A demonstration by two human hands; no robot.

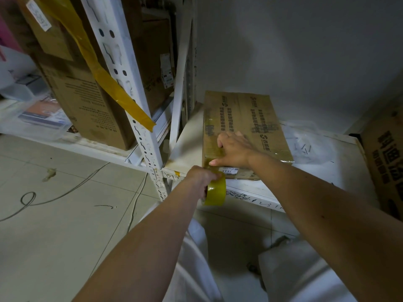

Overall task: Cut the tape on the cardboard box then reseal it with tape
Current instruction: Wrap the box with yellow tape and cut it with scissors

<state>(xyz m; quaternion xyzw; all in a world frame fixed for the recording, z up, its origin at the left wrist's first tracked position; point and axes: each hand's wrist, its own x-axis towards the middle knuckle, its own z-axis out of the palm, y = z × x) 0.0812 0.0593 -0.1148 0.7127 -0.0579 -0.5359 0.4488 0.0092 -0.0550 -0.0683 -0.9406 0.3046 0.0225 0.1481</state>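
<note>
A flat brown cardboard box (pixel 248 118) with dark printed characters lies on a low white shelf (pixel 309 171). My right hand (pixel 233 149) rests on the box's near left corner, fingers spread on the top and thumb pressing the front edge. Just below that corner my left hand (pixel 201 177) grips a roll of yellowish tape (pixel 216 191), held in front of the shelf edge. A short stretch of tape seems to run from the roll up to the box corner under my thumb. No cutting tool is in view.
A white metal rack upright (pixel 130 94) stands to the left, with taller cardboard boxes (pixel 87 101) behind it and a loose yellow tape strip (pixel 113 83) across them. Another box (pixel 386 162) sits at the right edge. Cables (pixel 65 195) lie on the tiled floor.
</note>
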